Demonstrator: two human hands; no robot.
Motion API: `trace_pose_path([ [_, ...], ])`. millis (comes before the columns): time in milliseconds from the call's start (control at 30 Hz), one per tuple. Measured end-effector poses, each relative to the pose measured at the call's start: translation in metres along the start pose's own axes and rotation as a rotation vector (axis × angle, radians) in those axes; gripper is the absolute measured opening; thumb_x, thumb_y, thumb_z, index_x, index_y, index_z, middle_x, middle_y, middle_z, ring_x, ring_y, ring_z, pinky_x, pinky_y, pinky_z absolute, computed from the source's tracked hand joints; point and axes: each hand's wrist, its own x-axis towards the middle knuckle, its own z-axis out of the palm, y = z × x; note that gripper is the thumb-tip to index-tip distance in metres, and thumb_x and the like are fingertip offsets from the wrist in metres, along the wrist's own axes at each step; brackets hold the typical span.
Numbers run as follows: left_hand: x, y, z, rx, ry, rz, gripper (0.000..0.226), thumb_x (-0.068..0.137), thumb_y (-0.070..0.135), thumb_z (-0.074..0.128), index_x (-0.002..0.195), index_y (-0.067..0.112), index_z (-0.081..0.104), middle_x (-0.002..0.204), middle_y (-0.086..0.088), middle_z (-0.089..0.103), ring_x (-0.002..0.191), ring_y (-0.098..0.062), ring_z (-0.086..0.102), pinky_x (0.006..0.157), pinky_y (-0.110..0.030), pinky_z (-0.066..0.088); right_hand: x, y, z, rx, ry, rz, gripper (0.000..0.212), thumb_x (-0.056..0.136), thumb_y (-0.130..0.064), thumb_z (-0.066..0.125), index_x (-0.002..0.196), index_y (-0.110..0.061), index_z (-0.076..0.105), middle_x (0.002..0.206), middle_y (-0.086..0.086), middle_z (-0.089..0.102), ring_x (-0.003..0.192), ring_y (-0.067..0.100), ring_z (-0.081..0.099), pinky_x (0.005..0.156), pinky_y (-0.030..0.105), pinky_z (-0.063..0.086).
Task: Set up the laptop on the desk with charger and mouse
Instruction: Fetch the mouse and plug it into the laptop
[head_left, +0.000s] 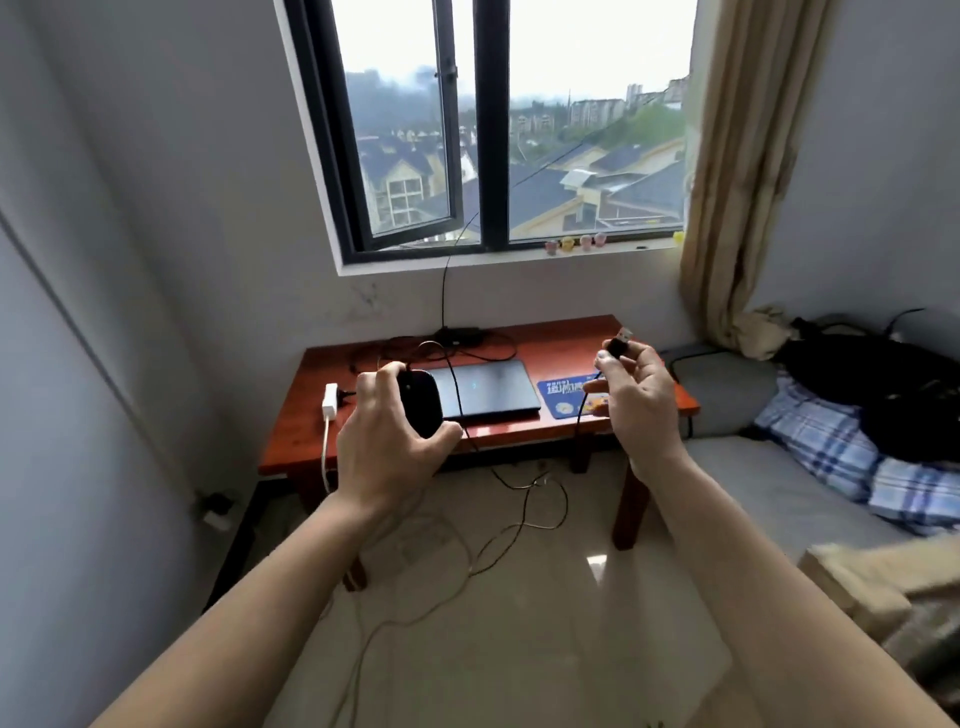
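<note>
A closed dark laptop (491, 389) lies flat on the red-brown wooden desk (561, 338) under the window. My left hand (387, 441) grips a black wired mouse (422, 402) in the air in front of the desk's left half. My right hand (636, 400) pinches the mouse's USB plug (620, 343) between thumb and fingers, above the blue mouse pad (563, 397) to the right of the laptop. The mouse cable (581, 426) hangs from that hand. A black charger brick (460, 332) with tangled cables sits at the desk's back edge.
A white power strip (330, 402) lies on the desk's left part, its white cord dropping to the floor. Loose cables (524, 504) trail over the tiled floor under the desk. A bed with a plaid blanket (831, 447) and dark clothes adjoins the desk's right side.
</note>
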Motion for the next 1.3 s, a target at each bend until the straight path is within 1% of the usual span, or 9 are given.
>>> trace_pose_path([
  [100,0.056,-0.005,0.056,-0.027,0.012,-0.002,0.081,0.061,0.056,0.063,0.130,0.021,0.041,0.123,-0.004,0.049,0.093,-0.027,0.057,0.074,-0.031,0.037,0.074,0.023,0.011,-0.002,0.045,-0.023,0.008,0.100,-0.018,0.058,0.107,-0.022,0.060,0.094,-0.002,0.064,0.066,0.002,0.069,0.049,0.022,0.055],
  [300,0.208,-0.017,0.176,-0.094,0.014,0.020,0.077,0.060,0.057,0.063,0.125,0.022,0.040,0.115,-0.005,0.050,0.087,-0.033,0.060,0.070,-0.032,0.040,0.236,0.060,0.045,-0.038,0.063,-0.077,0.012,0.101,-0.018,0.055,0.097,-0.030,0.057,0.098,0.001,0.064,0.091,0.025,0.069,0.065,0.038,0.057],
  [433,0.317,-0.002,0.248,-0.153,-0.001,0.025,0.077,0.060,0.057,0.064,0.124,0.021,0.043,0.114,-0.005,0.050,0.090,-0.035,0.061,0.072,-0.032,0.037,0.343,0.066,0.060,-0.062,0.103,-0.114,0.014,0.102,-0.016,0.053,0.097,-0.029,0.053,0.094,-0.004,0.062,0.078,0.011,0.070,0.051,0.023,0.052],
  [567,0.402,0.019,0.318,-0.152,-0.031,0.041,0.076,0.061,0.060,0.063,0.122,0.018,0.044,0.114,-0.008,0.051,0.090,-0.037,0.061,0.072,-0.033,0.038,0.439,0.077,0.056,-0.089,0.147,-0.145,0.015,0.103,-0.014,0.051,0.096,-0.027,0.050,0.097,-0.003,0.060,0.078,0.008,0.069,0.050,0.020,0.052],
  [867,0.515,0.043,0.477,-0.134,-0.069,-0.018,0.077,0.064,0.057,0.063,0.128,0.018,0.043,0.122,-0.008,0.049,0.102,-0.035,0.059,0.085,-0.039,0.045,0.640,0.158,0.037,0.002,0.134,-0.099,0.008,0.102,-0.013,0.052,0.105,-0.020,0.051,0.108,0.002,0.061,0.093,0.015,0.071,0.070,0.029,0.058],
  [1000,0.574,0.066,0.538,-0.112,-0.033,-0.089,0.078,0.068,0.053,0.070,0.133,0.019,0.042,0.125,-0.007,0.049,0.107,-0.032,0.057,0.089,-0.039,0.044,0.737,0.176,0.035,0.052,0.054,-0.062,0.011,0.101,-0.007,0.050,0.098,-0.018,0.049,0.093,-0.001,0.061,0.078,0.009,0.069,0.065,0.026,0.055],
  [1167,0.626,0.077,0.600,-0.073,0.045,-0.182,0.079,0.065,0.059,0.062,0.130,0.020,0.042,0.121,-0.006,0.049,0.102,-0.030,0.058,0.080,-0.032,0.038,0.829,0.210,0.036,0.058,-0.016,-0.032,0.012,0.100,-0.010,0.052,0.097,-0.021,0.051,0.095,0.001,0.063,0.086,0.016,0.070,0.072,0.033,0.057],
  [1233,0.618,0.071,0.625,-0.018,-0.006,-0.212,0.077,0.065,0.060,0.061,0.128,0.019,0.042,0.119,-0.006,0.049,0.097,-0.032,0.059,0.077,-0.033,0.039,0.842,0.244,0.037,0.015,-0.042,0.048,0.008,0.099,-0.014,0.054,0.098,-0.022,0.052,0.097,0.004,0.063,0.090,0.023,0.070,0.071,0.035,0.057],
  [1300,0.596,0.060,0.654,0.012,-0.093,-0.230,0.077,0.064,0.058,0.063,0.127,0.019,0.043,0.115,-0.006,0.048,0.091,-0.033,0.060,0.072,-0.032,0.039,0.841,0.290,0.035,-0.048,-0.074,0.171,0.008,0.100,-0.016,0.055,0.099,-0.024,0.052,0.098,0.005,0.061,0.084,0.017,0.070,0.062,0.029,0.055],
])
